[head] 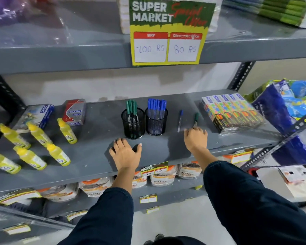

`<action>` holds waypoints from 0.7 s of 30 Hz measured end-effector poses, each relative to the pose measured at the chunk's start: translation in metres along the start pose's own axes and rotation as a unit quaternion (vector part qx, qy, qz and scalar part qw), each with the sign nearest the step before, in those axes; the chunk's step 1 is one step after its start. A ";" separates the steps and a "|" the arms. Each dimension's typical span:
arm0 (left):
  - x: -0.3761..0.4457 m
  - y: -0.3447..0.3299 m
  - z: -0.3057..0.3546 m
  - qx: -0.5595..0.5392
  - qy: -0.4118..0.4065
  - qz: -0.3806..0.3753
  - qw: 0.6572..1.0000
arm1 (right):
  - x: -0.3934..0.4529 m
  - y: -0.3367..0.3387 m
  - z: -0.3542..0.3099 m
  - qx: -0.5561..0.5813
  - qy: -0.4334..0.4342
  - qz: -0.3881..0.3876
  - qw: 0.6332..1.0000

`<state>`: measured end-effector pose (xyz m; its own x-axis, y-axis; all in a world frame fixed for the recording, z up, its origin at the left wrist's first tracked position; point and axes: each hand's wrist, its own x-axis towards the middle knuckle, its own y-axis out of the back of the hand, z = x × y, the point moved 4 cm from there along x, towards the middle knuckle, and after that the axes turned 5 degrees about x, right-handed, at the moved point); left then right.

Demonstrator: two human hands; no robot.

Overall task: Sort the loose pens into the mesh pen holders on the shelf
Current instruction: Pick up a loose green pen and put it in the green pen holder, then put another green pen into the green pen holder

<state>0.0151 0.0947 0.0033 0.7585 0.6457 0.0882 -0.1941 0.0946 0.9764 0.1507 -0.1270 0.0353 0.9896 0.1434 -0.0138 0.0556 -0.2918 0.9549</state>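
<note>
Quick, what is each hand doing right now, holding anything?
Left hand: open, flat on the shelf, holding nothing.
Right hand: open, fingertips at the green pen, not gripping it.

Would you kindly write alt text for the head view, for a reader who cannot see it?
The right hand reaches for a loose green pen lying beside a loose blue pen on a grey shelf. To their left stand two mesh holders, one with green pens, one with blue pens; the left hand rests flat on the shelf.

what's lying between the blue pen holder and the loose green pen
In the head view, one loose blue pen lies on the shelf between the blue pen holder and the loose green pen; otherwise bare shelf.
</note>
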 end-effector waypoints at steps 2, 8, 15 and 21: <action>0.000 0.000 -0.001 -0.001 0.000 0.001 1.000 | -0.006 0.008 -0.002 -0.009 0.011 0.067 0.998; 0.001 0.000 -0.003 -0.010 -0.001 0.001 1.000 | -0.013 0.012 -0.001 0.055 -0.008 0.072 0.996; -0.001 0.001 -0.003 -0.017 -0.004 0.004 1.000 | -0.004 0.013 -0.004 0.142 -0.095 -0.008 0.985; -0.001 0.002 -0.003 -0.021 -0.009 -0.003 1.000 | 0.012 0.052 -0.053 0.312 -0.087 0.077 0.943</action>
<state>0.0119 0.0969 0.0049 0.7701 0.6321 0.0862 -0.2150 0.1300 0.9679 0.1584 -0.0907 0.1005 0.9961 -0.0874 0.0101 -0.0765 -0.8045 0.5889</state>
